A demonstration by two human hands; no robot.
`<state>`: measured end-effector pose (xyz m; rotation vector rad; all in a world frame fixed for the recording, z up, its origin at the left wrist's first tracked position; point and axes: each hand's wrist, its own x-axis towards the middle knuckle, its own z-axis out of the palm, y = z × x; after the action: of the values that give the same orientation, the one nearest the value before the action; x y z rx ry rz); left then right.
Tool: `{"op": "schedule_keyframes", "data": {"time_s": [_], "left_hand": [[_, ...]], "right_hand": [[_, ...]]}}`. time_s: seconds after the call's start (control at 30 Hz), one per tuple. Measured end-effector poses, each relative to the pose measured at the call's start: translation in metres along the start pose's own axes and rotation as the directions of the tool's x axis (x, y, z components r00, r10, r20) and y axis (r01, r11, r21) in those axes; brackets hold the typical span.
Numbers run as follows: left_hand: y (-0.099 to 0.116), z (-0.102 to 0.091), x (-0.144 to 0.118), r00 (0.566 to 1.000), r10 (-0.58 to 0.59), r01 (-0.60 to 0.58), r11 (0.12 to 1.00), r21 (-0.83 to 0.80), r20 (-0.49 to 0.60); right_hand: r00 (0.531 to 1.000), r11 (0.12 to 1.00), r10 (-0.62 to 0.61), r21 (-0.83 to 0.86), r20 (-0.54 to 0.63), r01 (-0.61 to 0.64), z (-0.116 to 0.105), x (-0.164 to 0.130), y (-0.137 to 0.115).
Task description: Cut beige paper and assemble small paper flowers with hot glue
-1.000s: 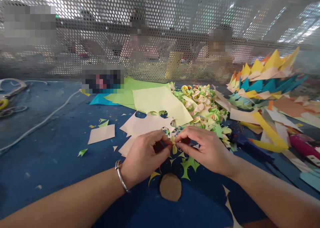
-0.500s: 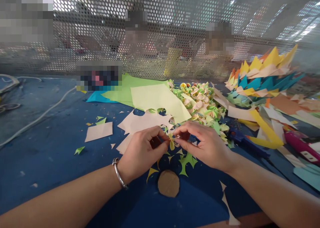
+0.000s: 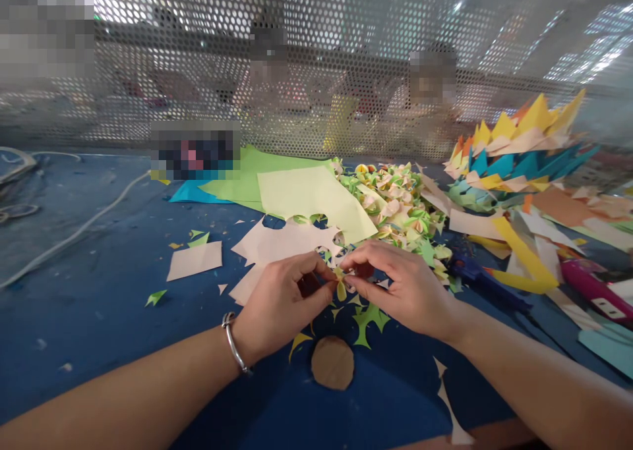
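Between the fingertips of both hands is a small yellow folded paper piece (image 3: pixel 341 286), shaped like a petal or flower. My left hand (image 3: pixel 289 298), with a silver bangle at the wrist, pinches it from the left. From the right, my right hand (image 3: pixel 398 285) pinches it between thumb and forefinger. The fingers partly hide the piece. A brown cardboard disc (image 3: pixel 332 363) lies just below the hands. Green paper offcuts (image 3: pixel 368 319) and a yellow scrap (image 3: pixel 299 344) lie near it. Behind my hands rests a pink sheet with round cut-outs (image 3: pixel 277 240).
A pale yellow sheet (image 3: pixel 311 190) overlaps green paper (image 3: pixel 277 157). To their right is a heap of small folded paper pieces (image 3: pixel 400 199). A blue glue gun (image 3: pixel 487 282), a magenta tool (image 3: pixel 596 288) and pointed layered paper (image 3: pixel 531 147) are on the right. A perforated screen (image 3: pixel 316 94) stands behind.
Both hands stay in nearly the same place, still pinching the yellow paper piece. Its angle between the fingertips differs slightly, and the whole view has shifted a little.
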<state>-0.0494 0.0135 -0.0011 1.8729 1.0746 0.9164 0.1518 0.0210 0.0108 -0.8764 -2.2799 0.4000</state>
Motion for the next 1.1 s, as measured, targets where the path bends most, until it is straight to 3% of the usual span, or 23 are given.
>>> {"op": "schedule_keyframes", "data": {"time_s": [0.37, 0.6, 0.83, 0.97, 1.1], "left_hand": [[0.0, -0.002, 0.001, 1.0, -0.015, 0.015, 1.0, -0.002, 0.0], [-0.005, -0.002, 0.004, 0.999, -0.04, 0.037, 0.997, -0.074, -0.036], [-0.009, -0.002, 0.006, 0.994, -0.11, 0.106, 0.92, -0.376, 0.011], [-0.01, 0.0, 0.004, 0.996, -0.086, 0.077, 0.927, -0.367, -0.01], [-0.011, -0.001, 0.004, 0.993, -0.053, 0.018, 0.949, -0.314, -0.102]], "right_hand": [[0.998, 0.997, 0.068, 0.025, -0.007, -0.068, -0.003, 0.0, -0.003], [0.988, 0.997, 0.057, -0.037, -0.144, -0.063, -0.005, -0.001, -0.002], [0.996, 0.999, 0.039, -0.014, -0.078, -0.04, -0.002, -0.002, -0.003], [0.997, 1.0, 0.026, 0.003, -0.076, -0.026, -0.002, -0.001, -0.003], [0.998, 0.999, 0.034, 0.009, -0.059, -0.034, -0.005, -0.002, -0.003]]}}
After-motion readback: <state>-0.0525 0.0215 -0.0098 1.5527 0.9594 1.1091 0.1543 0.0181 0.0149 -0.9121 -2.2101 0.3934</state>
